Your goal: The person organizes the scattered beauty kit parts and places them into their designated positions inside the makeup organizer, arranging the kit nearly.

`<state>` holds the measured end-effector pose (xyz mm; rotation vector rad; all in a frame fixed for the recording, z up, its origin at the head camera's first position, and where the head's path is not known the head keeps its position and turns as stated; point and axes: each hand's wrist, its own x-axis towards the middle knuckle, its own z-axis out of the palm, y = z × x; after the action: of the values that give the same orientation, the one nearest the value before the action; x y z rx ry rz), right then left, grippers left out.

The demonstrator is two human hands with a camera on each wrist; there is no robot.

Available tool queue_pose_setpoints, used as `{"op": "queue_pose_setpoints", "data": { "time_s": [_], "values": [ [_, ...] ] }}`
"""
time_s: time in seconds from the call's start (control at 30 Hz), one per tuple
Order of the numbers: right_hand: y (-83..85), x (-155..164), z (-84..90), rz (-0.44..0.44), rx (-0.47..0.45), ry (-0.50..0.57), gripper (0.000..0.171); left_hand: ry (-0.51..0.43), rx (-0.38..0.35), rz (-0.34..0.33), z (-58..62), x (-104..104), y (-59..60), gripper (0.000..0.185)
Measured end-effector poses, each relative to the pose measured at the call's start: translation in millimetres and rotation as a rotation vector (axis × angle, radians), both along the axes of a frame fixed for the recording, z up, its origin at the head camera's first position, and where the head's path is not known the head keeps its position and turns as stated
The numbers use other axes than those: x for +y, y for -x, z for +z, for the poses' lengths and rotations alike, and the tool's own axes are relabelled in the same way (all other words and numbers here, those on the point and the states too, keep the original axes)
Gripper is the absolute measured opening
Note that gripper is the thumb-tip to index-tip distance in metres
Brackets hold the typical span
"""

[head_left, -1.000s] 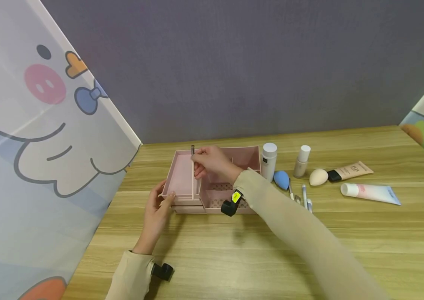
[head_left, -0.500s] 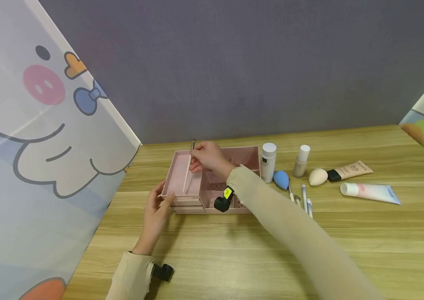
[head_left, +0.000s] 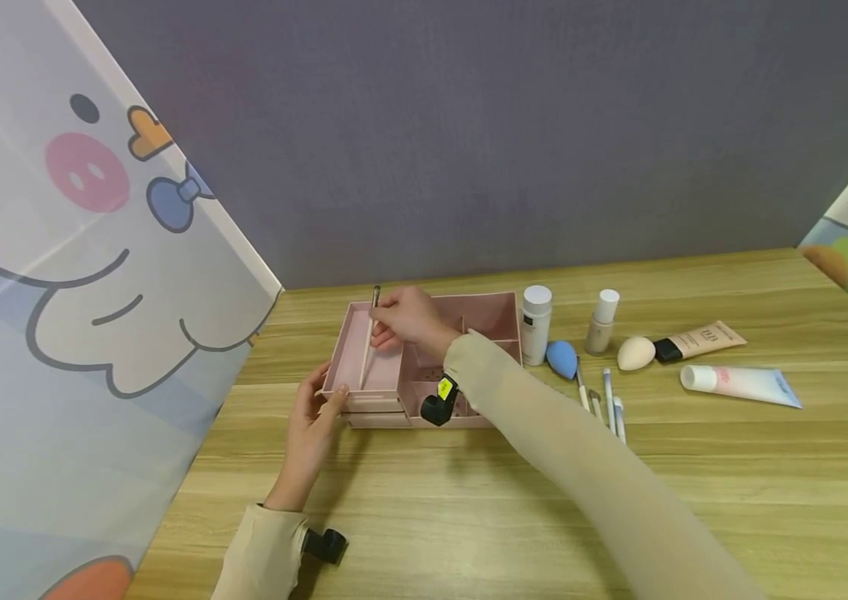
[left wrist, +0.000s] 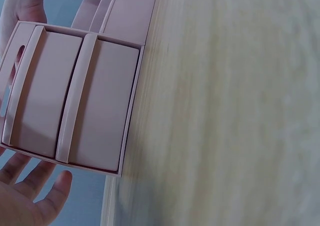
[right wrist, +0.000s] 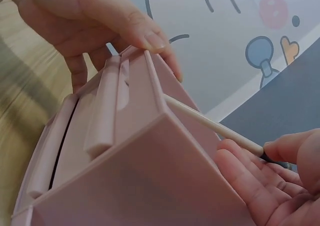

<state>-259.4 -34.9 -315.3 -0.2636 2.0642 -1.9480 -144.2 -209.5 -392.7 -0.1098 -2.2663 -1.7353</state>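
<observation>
Your left fingers (head_left: 337, 402) grip the tray (head_left: 349, 354); right fingers (head_left: 384, 316) pinch a brush (head_left: 367, 354) slanting in, unreleased; other brushes (head_left: 609, 400) remain right.

In the right-hand part of the head view, you can read "BB" on the black-capped, flat beige plastic tube (head_left: 703, 340); its smaller print is illegible.

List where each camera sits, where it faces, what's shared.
Head: on head, facing forward and down at the box; left hand, right hand, sleeves show.
Left wrist: on that wrist, facing the drawers; both hands partly show.
Right wrist: on that wrist, facing the box's corner and brush; both hands show.
Head and right wrist share the brush.
</observation>
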Motion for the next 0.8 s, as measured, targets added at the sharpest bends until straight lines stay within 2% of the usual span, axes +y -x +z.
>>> {"op": "queue_pose_setpoints", "data": {
  "time_s": [0.23,0.8],
  "values": [
    [0.8,-1.0,-0.9,0.005,0.006,-0.060,0.025,0.019,0.000,0.001,-1.2,-1.1,0.3,0.045],
    [0.7,1.2,-2.8,0.021,0.000,-0.009,0.028,0.028,0.015,0.001,-1.9,-1.4,0.3,0.045]
  ]
}}
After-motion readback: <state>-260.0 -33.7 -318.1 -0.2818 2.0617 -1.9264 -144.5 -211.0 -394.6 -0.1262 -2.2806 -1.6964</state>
